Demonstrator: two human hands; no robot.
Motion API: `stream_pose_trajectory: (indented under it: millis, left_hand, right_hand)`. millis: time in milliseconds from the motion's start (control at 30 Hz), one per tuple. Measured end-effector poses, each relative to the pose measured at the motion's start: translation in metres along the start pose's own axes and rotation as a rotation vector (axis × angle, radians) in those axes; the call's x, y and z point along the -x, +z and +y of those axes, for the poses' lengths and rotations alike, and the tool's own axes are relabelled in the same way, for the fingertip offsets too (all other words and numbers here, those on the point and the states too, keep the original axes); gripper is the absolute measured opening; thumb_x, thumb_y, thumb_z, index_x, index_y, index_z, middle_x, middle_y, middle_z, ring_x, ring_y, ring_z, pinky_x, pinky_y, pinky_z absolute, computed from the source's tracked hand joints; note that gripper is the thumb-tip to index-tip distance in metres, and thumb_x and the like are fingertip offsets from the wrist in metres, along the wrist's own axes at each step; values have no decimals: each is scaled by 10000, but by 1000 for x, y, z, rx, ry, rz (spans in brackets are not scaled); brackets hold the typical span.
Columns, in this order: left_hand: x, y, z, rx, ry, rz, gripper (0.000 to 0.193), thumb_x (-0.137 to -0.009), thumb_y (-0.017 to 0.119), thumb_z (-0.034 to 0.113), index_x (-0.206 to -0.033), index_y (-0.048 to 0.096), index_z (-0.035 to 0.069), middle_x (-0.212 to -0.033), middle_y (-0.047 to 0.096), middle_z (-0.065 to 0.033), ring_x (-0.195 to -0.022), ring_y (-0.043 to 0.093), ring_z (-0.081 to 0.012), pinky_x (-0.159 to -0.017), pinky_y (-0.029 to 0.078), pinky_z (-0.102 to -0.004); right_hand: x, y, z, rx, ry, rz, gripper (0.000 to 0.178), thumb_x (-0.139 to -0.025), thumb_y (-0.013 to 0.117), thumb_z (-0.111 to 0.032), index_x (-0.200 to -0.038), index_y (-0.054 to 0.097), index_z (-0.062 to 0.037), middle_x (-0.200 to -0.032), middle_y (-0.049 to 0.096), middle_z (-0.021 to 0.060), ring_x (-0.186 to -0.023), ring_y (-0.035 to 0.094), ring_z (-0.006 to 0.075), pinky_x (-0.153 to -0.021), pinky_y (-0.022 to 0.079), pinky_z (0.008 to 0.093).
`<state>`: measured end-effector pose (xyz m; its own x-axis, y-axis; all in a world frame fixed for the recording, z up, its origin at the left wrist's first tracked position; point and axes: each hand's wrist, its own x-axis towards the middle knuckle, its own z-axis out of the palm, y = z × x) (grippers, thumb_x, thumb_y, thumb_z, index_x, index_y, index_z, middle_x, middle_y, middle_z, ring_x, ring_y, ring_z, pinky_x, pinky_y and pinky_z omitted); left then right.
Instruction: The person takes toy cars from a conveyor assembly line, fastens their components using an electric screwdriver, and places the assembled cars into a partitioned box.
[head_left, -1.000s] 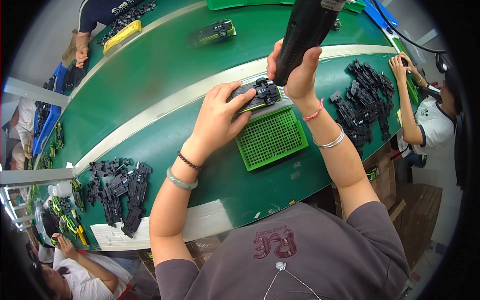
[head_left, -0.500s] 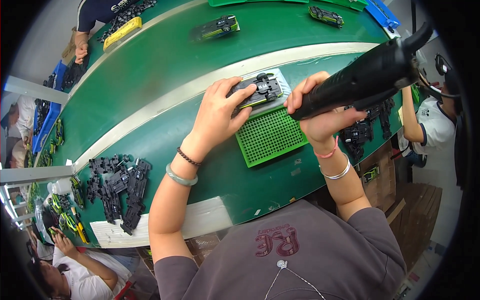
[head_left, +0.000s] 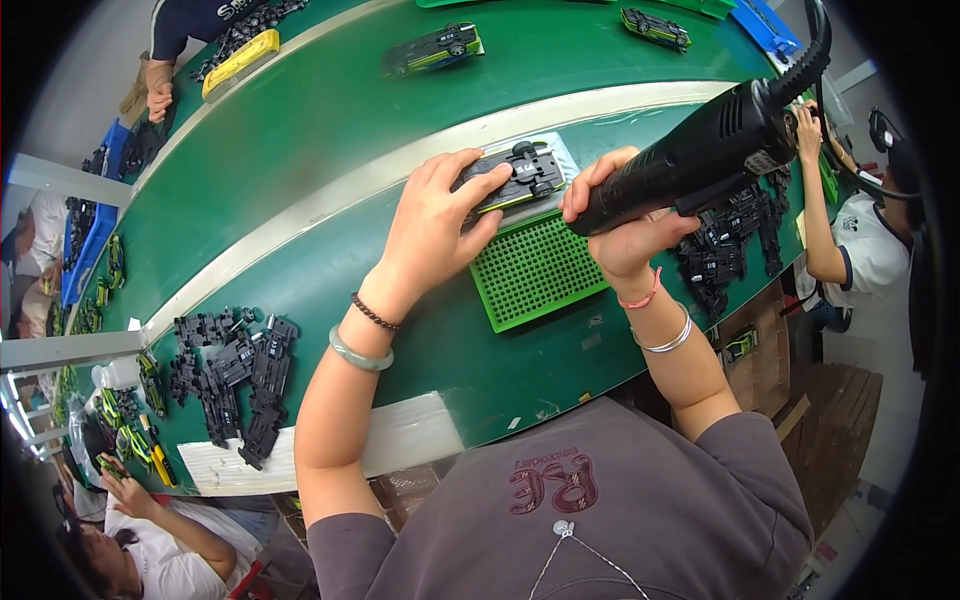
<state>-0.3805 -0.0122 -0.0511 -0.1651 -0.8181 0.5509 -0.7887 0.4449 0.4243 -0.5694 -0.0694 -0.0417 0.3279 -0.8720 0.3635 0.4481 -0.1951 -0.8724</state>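
An upside-down toy car (head_left: pixel 522 176), with a black underside and lime-green edges, lies on a pale block (head_left: pixel 568 160). My left hand (head_left: pixel 440 208) grips its left end, the thumb across the chassis and the fingers over the far side. In my right hand (head_left: pixel 625 235) is a thick black corded power screwdriver (head_left: pixel 690 155), with fingers wrapped round its lower end. It slants down toward the left, beside the car's right end; its tip is hidden. Just below the car sits a green tray (head_left: pixel 500 322) with many small round holes.
Black toy-car chassis are heaped at left (head_left: pixel 235 375) and at right (head_left: pixel 720 250). On the green belt beyond the pale rail lie a toy car (head_left: pixel 435 50) and another car (head_left: pixel 655 30). Co-workers sit around, one hand (head_left: pixel 160 100) at far left. A yellow tray (head_left: pixel 240 65) stands there.
My right hand and the screwdriver have shifted slightly left, and the tool's back end has swung left and down. My left hand stays on the car. At right, a co-worker's hands have risen into view.
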Motion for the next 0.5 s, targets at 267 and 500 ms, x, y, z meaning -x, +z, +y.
stream_pose_trajectory:
  millis: [267,500]
  left_hand:
    - [-1,0,0,-1,0,-1,417,-687,673,123,-1097,594,123,-1112,537,-159,-990,521,-335,-854,427,-426]
    - [0,-2,1,-9,-3,0,407,-693,668,126,-1094,597,120,-1119,535,-162,-1008,519,-338,-874,420,-424]
  right_hand:
    - [1,2,4,19,-14,21,952,-554,272,-924,-843,436,-33,-607,493,66,-525,515,173,-509,452,302]
    - [1,4,4,50,8,25,945,-556,284,-922,-834,441,-32,-584,484,62,-512,508,170,-498,449,295]
